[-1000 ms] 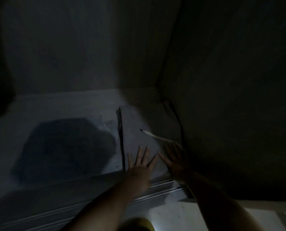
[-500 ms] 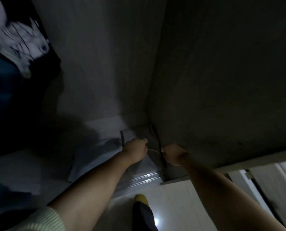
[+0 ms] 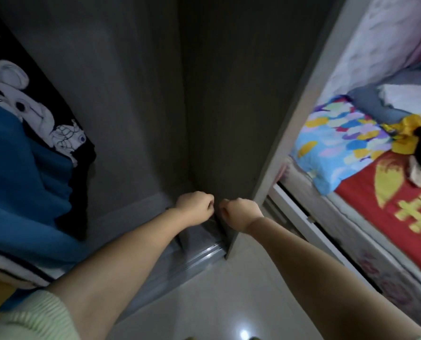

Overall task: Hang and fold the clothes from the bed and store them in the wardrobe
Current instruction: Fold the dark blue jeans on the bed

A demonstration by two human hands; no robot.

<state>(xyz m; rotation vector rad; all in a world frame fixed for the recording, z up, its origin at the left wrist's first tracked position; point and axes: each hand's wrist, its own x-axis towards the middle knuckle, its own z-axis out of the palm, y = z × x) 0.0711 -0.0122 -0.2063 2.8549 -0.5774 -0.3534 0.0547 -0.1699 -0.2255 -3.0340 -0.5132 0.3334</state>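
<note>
Reaching side by side into the dark wardrobe's (image 3: 135, 69) bottom right corner, both hands are sitting curled into fists just above a folded grey garment (image 3: 194, 238) lying on the wardrobe floor. The left hand (image 3: 196, 205) and right hand (image 3: 240, 212) are nearly touching; whether either is pinching anything, I cannot tell. At nine o'clock a blue fleece garment (image 3: 20, 173) and a black printed shirt (image 3: 49, 123) are hanging. At three o'clock the bed (image 3: 376, 187) is showing a colourful pillow (image 3: 339, 146) and red cover.
</note>
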